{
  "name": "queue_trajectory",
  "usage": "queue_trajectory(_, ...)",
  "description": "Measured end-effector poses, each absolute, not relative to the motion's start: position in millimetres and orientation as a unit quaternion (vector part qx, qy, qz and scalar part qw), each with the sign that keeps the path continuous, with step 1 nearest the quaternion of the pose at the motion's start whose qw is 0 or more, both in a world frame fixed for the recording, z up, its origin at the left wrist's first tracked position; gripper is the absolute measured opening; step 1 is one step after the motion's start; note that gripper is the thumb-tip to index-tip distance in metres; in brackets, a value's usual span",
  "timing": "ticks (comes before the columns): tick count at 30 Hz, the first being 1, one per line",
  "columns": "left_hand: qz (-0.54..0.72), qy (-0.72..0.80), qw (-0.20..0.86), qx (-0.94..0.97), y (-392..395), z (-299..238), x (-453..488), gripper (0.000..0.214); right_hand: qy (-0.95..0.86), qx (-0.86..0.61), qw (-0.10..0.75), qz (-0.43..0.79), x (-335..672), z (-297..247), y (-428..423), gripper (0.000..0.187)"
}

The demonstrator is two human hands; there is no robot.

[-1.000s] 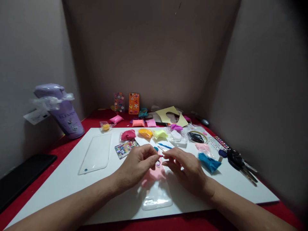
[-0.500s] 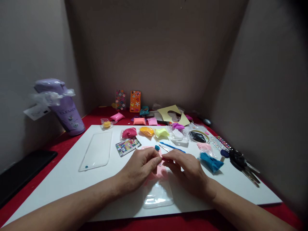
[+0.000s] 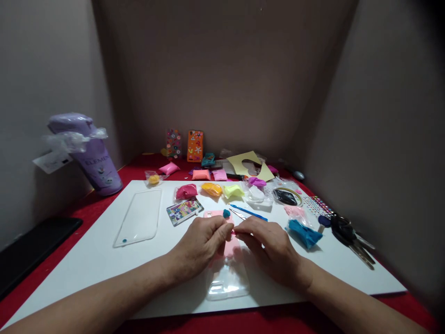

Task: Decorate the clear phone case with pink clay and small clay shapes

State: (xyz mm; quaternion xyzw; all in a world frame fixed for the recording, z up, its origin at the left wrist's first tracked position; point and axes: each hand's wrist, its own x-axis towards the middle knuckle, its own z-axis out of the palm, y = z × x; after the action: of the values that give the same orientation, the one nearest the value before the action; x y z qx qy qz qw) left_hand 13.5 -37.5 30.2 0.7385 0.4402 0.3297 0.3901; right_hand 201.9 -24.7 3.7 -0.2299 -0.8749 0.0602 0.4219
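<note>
White board (image 3: 93, 250) lies on red cloth (image 3: 243, 321); grey wall (image 3: 222, 79) fills the upper frame. Centre, below the middle: left hand (image 3: 205, 239) and right hand (image 3: 269, 241) pinch a small magenta piece (image 3: 233, 233) (mostly hidden) above a partly pink clear case (image 3: 227, 287). Purple container (image 3: 100, 164) leans at left; scissors (image 3: 363, 255) at right.

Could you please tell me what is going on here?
A person's left hand and right hand meet at the fingertips around a small dark pink piece, above a clear case partly covered in pink. A second clear case lies to the left, beside a picture card.
</note>
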Motion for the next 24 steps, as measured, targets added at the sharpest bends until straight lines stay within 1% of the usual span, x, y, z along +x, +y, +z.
queue_trajectory(3,0.325,0.450,0.411,0.723,-37.0,29.5,14.0,0.042,-0.877,-0.225,0.419,0.069,202.3,3.4,-24.8,0.013)
queue_trajectory(5,0.325,0.451,0.403,0.727,-36.0,29.9,13.9,0.042,-0.878,-0.226,0.417,0.069,202.2,2.9,-24.9,0.013)
queue_trajectory(10,0.335,0.435,0.361,0.754,-34.8,31.9,12.7,0.034,-0.879,-0.230,0.411,0.070,201.8,2.8,-25.2,0.013)
queue_trajectory(15,0.334,0.431,0.375,0.749,-35.9,34.5,13.0,0.027,-0.881,-0.226,0.409,0.074,202.1,2.8,-24.5,0.015)
queue_trajectory(24,0.346,0.427,0.401,0.733,-36.9,34.9,13.2,0.021,-0.880,-0.220,0.413,0.078,202.7,2.4,-24.7,0.015)
